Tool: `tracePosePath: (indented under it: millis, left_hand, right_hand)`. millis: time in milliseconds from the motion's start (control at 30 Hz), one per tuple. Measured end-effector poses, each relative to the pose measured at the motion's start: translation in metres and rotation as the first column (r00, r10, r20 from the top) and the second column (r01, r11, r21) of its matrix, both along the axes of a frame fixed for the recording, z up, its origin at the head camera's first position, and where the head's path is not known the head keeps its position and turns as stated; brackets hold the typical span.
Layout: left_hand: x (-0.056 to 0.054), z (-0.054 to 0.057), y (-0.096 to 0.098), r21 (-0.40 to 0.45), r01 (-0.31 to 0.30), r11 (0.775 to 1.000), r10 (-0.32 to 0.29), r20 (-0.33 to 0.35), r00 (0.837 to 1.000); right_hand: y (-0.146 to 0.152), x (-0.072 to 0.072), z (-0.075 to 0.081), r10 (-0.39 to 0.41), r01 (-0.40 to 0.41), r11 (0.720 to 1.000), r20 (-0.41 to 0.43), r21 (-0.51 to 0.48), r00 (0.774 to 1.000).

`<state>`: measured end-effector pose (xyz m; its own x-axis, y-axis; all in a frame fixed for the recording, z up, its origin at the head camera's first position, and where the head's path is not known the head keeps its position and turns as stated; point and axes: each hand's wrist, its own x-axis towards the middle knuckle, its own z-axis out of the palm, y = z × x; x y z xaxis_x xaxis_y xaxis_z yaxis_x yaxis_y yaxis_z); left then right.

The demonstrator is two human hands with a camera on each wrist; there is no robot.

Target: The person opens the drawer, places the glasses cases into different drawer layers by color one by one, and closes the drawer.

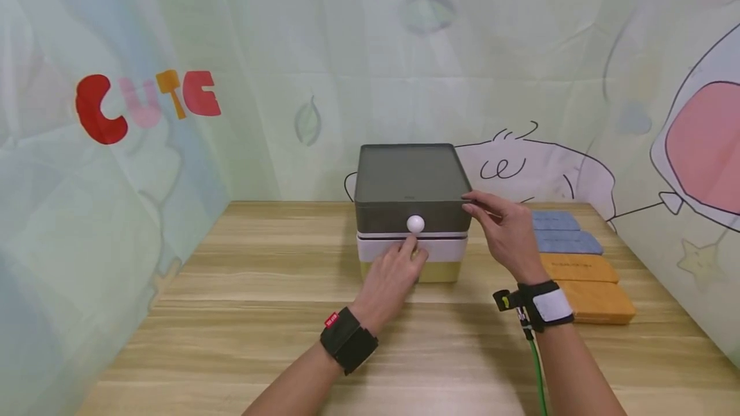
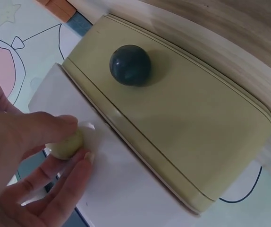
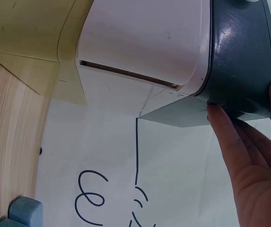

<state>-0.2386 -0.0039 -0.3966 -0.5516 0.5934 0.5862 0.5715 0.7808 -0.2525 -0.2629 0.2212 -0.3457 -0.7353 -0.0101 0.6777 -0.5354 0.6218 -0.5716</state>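
A small stacked drawer box point(image 1: 410, 172) stands on the wooden table, with a dark grey top drawer, a white middle one and a yellow bottom one. My left hand point(image 1: 393, 278) pinches the pale yellow round knob point(image 2: 67, 146) of the white drawer point(image 1: 445, 249) between thumb and fingers. Below it, the yellow drawer point(image 2: 187, 123) carries a dark round knob point(image 2: 130, 65). At the box's upper right corner, my right hand point(image 1: 509, 233) grips the dark top section with its fingertips. The white knob point(image 1: 415, 224) on the top drawer is untouched. A narrow slit shows along the white drawer's edge.
To the right of the box, flat blue blocks point(image 1: 569, 242) and orange blocks point(image 1: 590, 300) lie in a row on the table point(image 1: 260, 300). A printed cloth point(image 1: 277, 37) hangs around the table's back and sides. A green cable point(image 1: 539, 371) trails from the right wrist strap.
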Motion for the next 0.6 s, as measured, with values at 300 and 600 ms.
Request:
tracePosePath:
  millis: [300, 600]
  left_hand:
    - [0.0021, 0.0016, 0.0008, 0.005, 0.02, 1.0, -0.02, 0.001, 1.0]
    - [0.0054, 0.0041, 0.0007, 0.002, 0.035, 0.999, -0.035, 0.009, 0.999]
  right_hand:
    - [-0.0009, 0.0007, 0.0011, 0.001, -0.001, 1.0, -0.002, -0.004, 1.0]
    - [-0.0007, 0.0017, 0.0019, 0.009, -0.009, 1.0, 0.003, -0.011, 1.0]
